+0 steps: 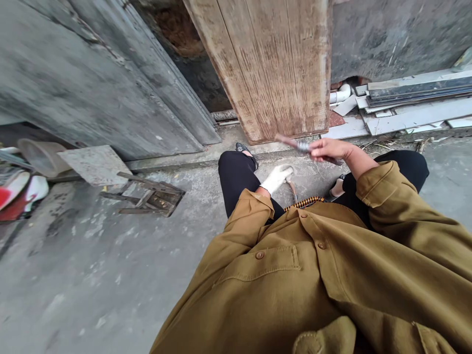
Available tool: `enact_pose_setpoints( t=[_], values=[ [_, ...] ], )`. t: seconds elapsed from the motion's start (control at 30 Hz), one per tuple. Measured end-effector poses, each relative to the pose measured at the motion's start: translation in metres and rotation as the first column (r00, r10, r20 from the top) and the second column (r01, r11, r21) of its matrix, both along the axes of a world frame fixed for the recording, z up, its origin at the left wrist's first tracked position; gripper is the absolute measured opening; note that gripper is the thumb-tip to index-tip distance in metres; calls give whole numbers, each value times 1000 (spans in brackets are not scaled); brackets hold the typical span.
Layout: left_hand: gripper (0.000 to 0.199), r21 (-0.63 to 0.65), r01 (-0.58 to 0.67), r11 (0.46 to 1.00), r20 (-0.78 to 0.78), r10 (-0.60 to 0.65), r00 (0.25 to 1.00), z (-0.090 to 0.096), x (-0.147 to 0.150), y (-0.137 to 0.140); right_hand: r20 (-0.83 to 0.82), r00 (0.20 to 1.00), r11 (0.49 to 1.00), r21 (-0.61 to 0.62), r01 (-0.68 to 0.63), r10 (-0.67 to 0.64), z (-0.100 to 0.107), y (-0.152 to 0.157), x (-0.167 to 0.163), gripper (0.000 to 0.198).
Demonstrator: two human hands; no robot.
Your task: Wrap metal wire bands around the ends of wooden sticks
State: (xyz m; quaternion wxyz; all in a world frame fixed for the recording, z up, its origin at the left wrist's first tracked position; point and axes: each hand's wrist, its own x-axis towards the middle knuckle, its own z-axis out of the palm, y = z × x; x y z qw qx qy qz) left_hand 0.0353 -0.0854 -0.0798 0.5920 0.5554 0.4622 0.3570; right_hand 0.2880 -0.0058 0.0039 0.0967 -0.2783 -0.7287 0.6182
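Observation:
My left hand (275,180), in a white glove, is low between my knees with its fingers closed. What it grips is too small to make out. A curved brownish rod-like piece (293,190) runs down just beside its fingertips. My bare right hand (327,149) is wrapped round a stick-like tool (286,141), held higher and to the right. Silvery wire (303,146) is wound round the tool in front of my fingers. Its far end is blurred and points left, and a short dark end shows behind my hand.
A wooden plank door (273,69) stands ahead. On the left, a small wooden stool (151,196) lies tipped on the concrete floor (110,275), near a flat board (94,164) and a plastic bucket (40,156). Stacked panels (416,98) and a white pipe (341,94) line the right wall.

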Motion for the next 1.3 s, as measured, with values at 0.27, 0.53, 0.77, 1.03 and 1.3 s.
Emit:
enact_pose_setpoints(
  t=[0.27,0.53,0.77,1.03,1.3],
  values=[
    [41,-83,283,956,99,-274,957,-3,5,-4,763,557,859,486,-162,-327,-25,9,-10,29],
    [27,-17,18,1000,17,-17,1000,0,0,2,715,549,863,-153,-481,433,-30,-5,-15,36],
    [36,-36,83,996,54,-81,995,1,3,-1,-154,986,995,-78,59,-70,5,1,7,55],
    [39,-68,312,948,82,-306,948,2,6,-8,607,635,844,518,141,-478,-24,17,0,29],
    [34,2,55,998,32,-55,998,2,-1,1,776,479,872,-180,-456,410,-32,-3,-11,34]
  ],
)
